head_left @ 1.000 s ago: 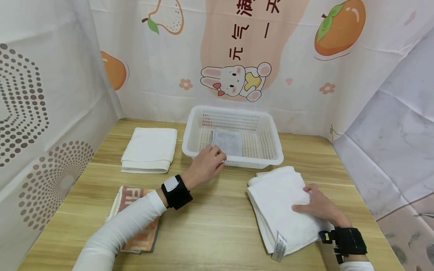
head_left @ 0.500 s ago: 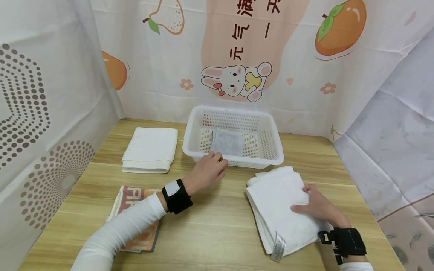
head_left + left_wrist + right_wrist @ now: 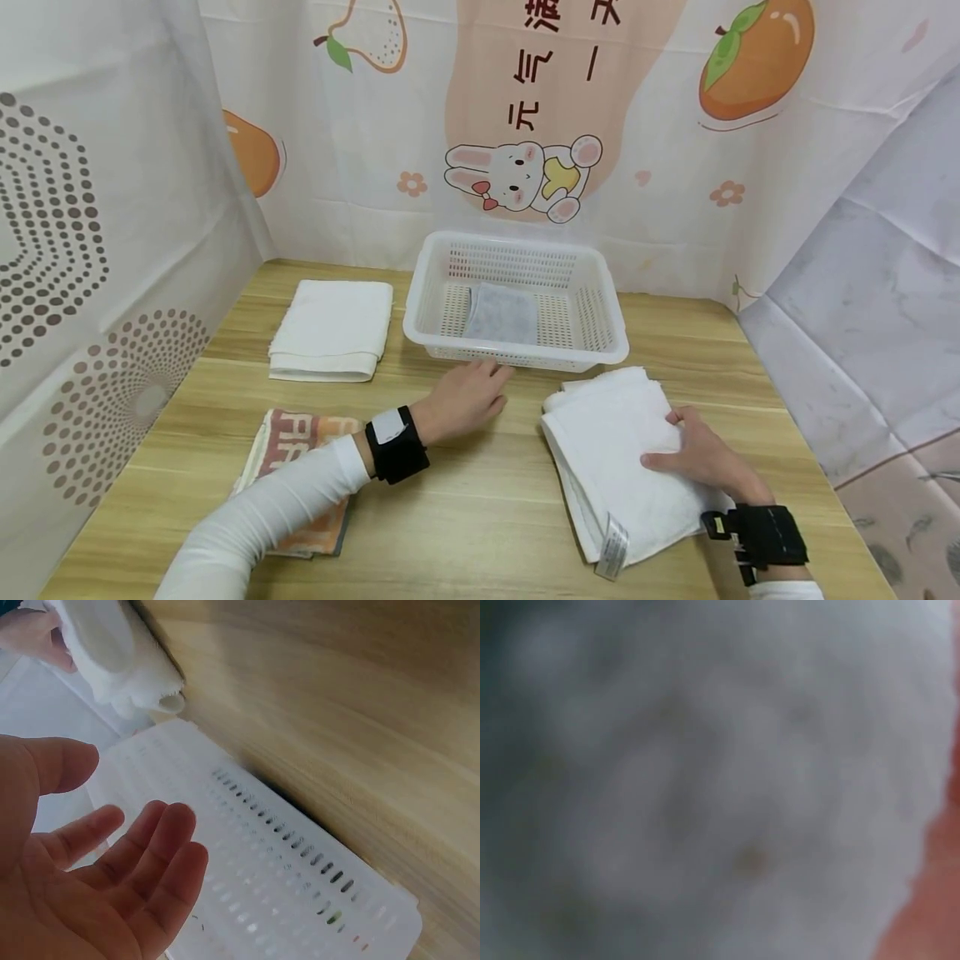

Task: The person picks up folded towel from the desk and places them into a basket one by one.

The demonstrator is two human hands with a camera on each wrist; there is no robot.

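My left hand hovers just in front of the basket, palm downward, holding nothing. In the left wrist view the thumb and loosely bent fingers of that hand are apart. The white plastic basket stands at the back middle with a folded grey cloth in it. At the right, my right hand grips the edge of a folded white towel, thumb on top; some fingers are hidden. A label hangs from the towel's front corner. The right wrist view is a blur of pale cloth and skin.
Another folded white towel lies at the back left. In front of it an orange patterned towel is partly covered by the left sleeve. Printed curtains hang behind and beside the wooden table.
My left hand has drawn back from the basket's front rim toward me and its fingers have loosened. The right hand and its towel have barely moved; the grey cloth lies in the basket throughout.
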